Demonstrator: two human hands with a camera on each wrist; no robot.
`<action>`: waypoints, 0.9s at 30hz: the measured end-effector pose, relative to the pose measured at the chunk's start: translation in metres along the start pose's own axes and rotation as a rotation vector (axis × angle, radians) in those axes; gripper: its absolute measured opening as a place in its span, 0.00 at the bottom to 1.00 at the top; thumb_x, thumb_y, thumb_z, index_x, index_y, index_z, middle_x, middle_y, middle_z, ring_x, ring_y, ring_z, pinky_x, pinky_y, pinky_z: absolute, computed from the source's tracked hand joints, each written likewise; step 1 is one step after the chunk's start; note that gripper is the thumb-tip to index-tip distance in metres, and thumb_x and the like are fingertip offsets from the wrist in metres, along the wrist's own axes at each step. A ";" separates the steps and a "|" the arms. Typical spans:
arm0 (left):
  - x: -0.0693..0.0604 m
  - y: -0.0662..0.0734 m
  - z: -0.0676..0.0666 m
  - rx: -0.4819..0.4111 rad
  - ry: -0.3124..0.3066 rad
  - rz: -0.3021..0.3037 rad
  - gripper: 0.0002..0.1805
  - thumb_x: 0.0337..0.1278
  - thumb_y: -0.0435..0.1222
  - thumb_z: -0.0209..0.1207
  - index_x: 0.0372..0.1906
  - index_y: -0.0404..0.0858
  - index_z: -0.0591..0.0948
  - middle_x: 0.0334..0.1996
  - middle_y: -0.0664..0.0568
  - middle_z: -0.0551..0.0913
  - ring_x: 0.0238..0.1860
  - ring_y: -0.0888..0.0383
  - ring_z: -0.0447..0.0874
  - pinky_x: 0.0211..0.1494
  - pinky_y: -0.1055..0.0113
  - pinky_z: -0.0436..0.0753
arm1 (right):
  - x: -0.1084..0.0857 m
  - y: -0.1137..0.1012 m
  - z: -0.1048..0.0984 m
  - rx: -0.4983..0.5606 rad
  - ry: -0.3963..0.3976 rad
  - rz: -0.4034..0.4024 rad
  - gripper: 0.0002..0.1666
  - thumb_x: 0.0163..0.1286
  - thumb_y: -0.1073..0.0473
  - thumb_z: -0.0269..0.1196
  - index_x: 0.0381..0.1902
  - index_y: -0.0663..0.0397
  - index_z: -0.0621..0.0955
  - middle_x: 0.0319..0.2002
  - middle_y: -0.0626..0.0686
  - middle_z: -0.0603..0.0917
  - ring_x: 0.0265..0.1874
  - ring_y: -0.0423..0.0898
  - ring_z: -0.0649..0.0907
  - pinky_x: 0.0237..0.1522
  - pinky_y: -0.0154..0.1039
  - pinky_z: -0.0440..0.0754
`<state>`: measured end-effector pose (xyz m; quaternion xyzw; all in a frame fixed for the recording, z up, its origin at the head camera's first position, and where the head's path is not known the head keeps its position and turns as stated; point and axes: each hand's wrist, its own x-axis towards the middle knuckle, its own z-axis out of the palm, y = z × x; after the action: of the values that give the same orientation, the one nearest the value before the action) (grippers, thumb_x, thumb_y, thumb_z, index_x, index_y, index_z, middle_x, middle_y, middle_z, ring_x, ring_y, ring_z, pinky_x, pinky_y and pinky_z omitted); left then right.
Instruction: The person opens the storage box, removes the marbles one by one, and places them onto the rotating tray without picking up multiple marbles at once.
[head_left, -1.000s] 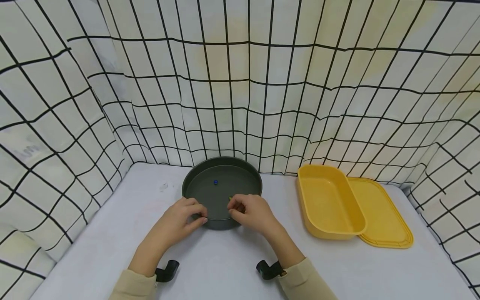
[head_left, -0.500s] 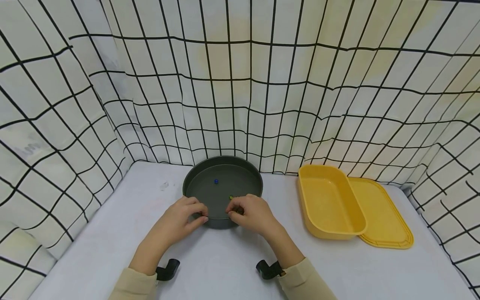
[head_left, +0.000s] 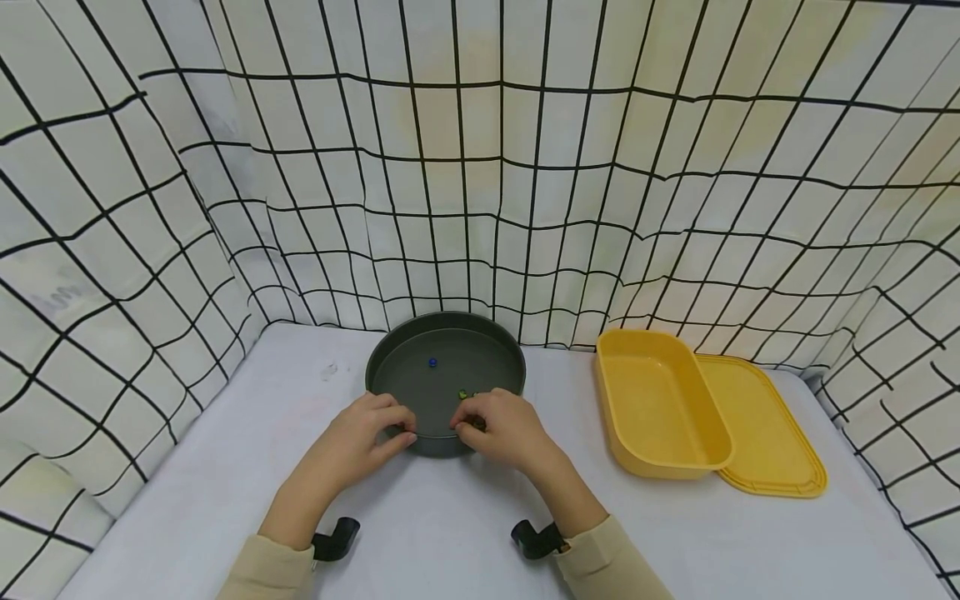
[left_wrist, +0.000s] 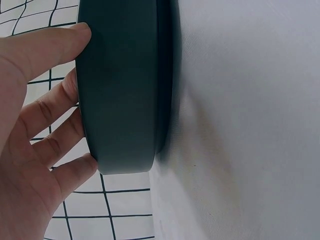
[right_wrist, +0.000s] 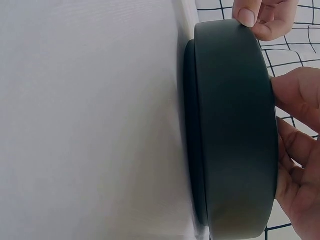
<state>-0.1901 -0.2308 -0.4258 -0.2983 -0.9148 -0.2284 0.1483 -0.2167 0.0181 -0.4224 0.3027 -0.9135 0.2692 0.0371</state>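
A round, dark grey-green pan (head_left: 420, 400) stands on the white cloth. My left hand (head_left: 371, 435) grips its near rim, with the thumb outside and the fingers over the inner side, as the left wrist view shows. Over the near right part of the pan, my right hand (head_left: 506, 429) reaches in with curled fingers. Whether those fingertips pinch anything is hidden. A small blue ball (head_left: 432, 362) lies on the pan floor toward the back. Small greenish pieces (head_left: 462, 394) lie just beyond the right fingers, and dark greenish-brown bits show under that hand.
To the right stands a yellow rectangular container (head_left: 660, 408). Its edge overlaps a flat yellow lid (head_left: 772, 433) lying on the cloth. Behind and at both sides rises a white sheet with a black grid (head_left: 472, 187).
The right hand has shifted slightly left and toward the near rim, and more of the greenish pieces beyond its fingers show. My left hand stays on the rim.
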 end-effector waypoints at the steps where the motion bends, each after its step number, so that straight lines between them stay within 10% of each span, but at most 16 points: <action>1: 0.000 0.000 0.000 0.001 0.000 0.000 0.08 0.53 0.37 0.72 0.32 0.53 0.83 0.32 0.64 0.79 0.35 0.58 0.75 0.39 0.65 0.77 | 0.000 0.000 0.001 0.003 0.004 -0.003 0.06 0.67 0.53 0.64 0.37 0.37 0.89 0.28 0.33 0.84 0.34 0.36 0.77 0.36 0.33 0.76; 10: -0.001 0.000 0.001 -0.001 0.004 -0.003 0.10 0.52 0.36 0.73 0.32 0.53 0.83 0.33 0.64 0.79 0.36 0.60 0.75 0.40 0.63 0.78 | 0.000 0.003 0.003 0.079 0.033 0.010 0.06 0.66 0.53 0.64 0.38 0.39 0.88 0.29 0.34 0.84 0.32 0.35 0.76 0.34 0.32 0.75; 19: 0.002 0.001 0.005 0.008 -0.030 -0.024 0.09 0.53 0.38 0.72 0.31 0.54 0.82 0.32 0.66 0.79 0.38 0.63 0.74 0.43 0.62 0.79 | -0.007 0.013 -0.016 0.500 -0.003 0.076 0.07 0.70 0.58 0.63 0.43 0.50 0.86 0.40 0.42 0.86 0.36 0.39 0.83 0.40 0.36 0.84; 27: 0.002 0.000 0.001 0.027 -0.022 -0.051 0.09 0.53 0.39 0.73 0.32 0.55 0.82 0.33 0.67 0.79 0.38 0.64 0.74 0.42 0.62 0.79 | -0.034 0.028 -0.049 0.566 0.001 0.105 0.05 0.71 0.58 0.64 0.43 0.46 0.84 0.43 0.49 0.86 0.43 0.45 0.82 0.45 0.37 0.84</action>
<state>-0.1915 -0.2297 -0.4255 -0.2753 -0.9267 -0.2163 0.1363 -0.2099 0.0801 -0.4021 0.2530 -0.8165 0.5151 -0.0627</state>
